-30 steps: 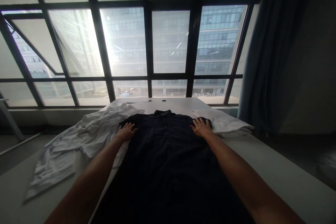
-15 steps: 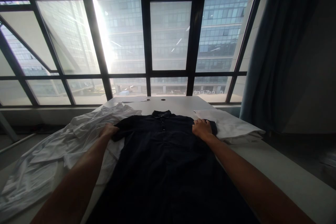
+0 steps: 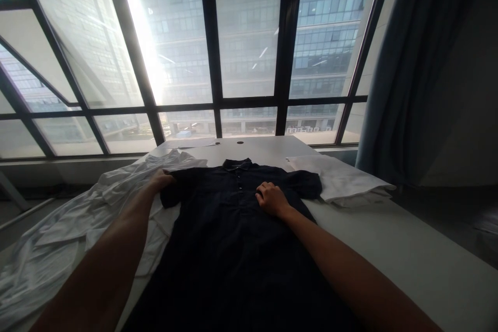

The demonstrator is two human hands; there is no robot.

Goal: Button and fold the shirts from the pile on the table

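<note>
Dark polo shirt (image 3: pixel 233 238) lies flat, front up, collar toward the window, on the pale surface (image 3: pixel 408 249). Left hand (image 3: pixel 161 180) clenched on the shirt's left sleeve edge, gripping the cloth. Right hand (image 3: pixel 271 199) rests on the shirt's chest just right of the button placket, fingers curled; grip unclear. Crumpled white garments (image 3: pixel 78 228) left of the shirt, folded white cloth (image 3: pixel 342 181) right of it.

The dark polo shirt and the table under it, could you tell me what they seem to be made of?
Dark polo shirt: soft matte fabric, probably a cotton knit; it lies limp with a collar and buttons. Table: smooth, pale, hard top, perhaps laminate, with an even dull sheen.
</note>
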